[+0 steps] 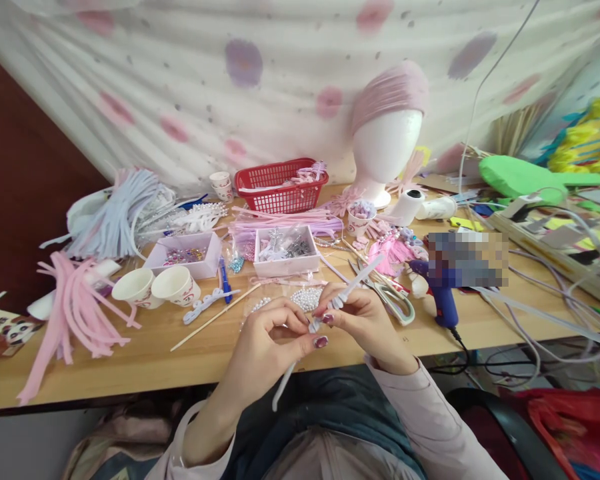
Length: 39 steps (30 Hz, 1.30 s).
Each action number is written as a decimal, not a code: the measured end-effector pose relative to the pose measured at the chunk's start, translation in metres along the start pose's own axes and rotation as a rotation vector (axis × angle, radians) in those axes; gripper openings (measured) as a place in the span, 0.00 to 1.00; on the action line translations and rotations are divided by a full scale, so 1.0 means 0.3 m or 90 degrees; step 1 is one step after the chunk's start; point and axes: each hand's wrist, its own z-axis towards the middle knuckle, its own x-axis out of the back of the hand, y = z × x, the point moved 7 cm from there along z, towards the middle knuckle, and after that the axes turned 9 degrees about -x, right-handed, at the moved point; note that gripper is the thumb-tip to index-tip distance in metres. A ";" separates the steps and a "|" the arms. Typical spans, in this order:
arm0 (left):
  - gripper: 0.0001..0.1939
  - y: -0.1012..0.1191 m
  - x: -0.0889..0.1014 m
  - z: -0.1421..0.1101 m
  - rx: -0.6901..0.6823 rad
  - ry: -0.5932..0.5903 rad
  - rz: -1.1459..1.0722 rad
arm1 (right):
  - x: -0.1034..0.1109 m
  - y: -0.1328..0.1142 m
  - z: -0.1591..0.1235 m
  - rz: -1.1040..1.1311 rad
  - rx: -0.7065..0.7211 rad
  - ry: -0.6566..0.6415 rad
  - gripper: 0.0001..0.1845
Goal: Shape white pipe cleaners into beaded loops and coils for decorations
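Observation:
A pale lavender-white pipe cleaner point(364, 275) runs between my two hands, with small bends or loops in its middle. My left hand point(273, 337) pinches it near those loops, and its lower end hangs down past the table edge. My right hand point(367, 321) grips it just to the right, the other end sticking up above the fingers. Parts of the loops are hidden by my fingertips. A similar looped pipe cleaner piece point(207, 305) lies on the table to the left. Just beyond my fingers is a bag of white pearl beads point(306, 299).
Scissors point(394, 300) and a blue glue gun point(443, 293) lie on the right, amid cables. Two paper cups point(176, 285), a wooden stick point(215, 318) and pink pipe cleaners point(80, 310) are on the left. Behind stand bead boxes point(287, 267), a red basket point(280, 198) and a foam head point(387, 143).

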 end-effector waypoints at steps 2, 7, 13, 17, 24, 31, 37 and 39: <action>0.13 -0.015 0.002 -0.009 0.033 -0.003 0.029 | 0.005 0.004 -0.003 -0.001 -0.007 0.002 0.09; 0.22 -0.114 -0.069 -0.048 0.269 -0.160 -0.232 | 0.020 0.027 -0.007 -0.005 -0.033 -0.039 0.12; 0.20 -0.154 -0.094 -0.068 0.354 -0.260 -0.460 | 0.046 0.026 -0.005 -0.030 -0.018 -0.041 0.11; 0.21 -0.179 -0.074 -0.067 0.363 -0.203 -0.385 | 0.058 0.023 -0.011 -0.032 -0.015 0.006 0.13; 0.14 -0.056 0.008 -0.021 0.076 0.005 0.055 | 0.097 0.072 -0.026 -0.007 -0.049 0.143 0.13; 0.21 -0.090 -0.096 -0.048 0.236 -0.195 -0.234 | 0.055 0.053 -0.014 0.057 -0.033 0.049 0.12; 0.19 -0.120 -0.133 -0.044 0.349 -0.217 -0.415 | 0.041 0.027 -0.026 0.051 -0.013 -0.029 0.10; 0.19 -0.126 -0.134 -0.044 0.365 -0.211 -0.411 | 0.054 0.030 -0.031 0.049 -0.017 -0.014 0.10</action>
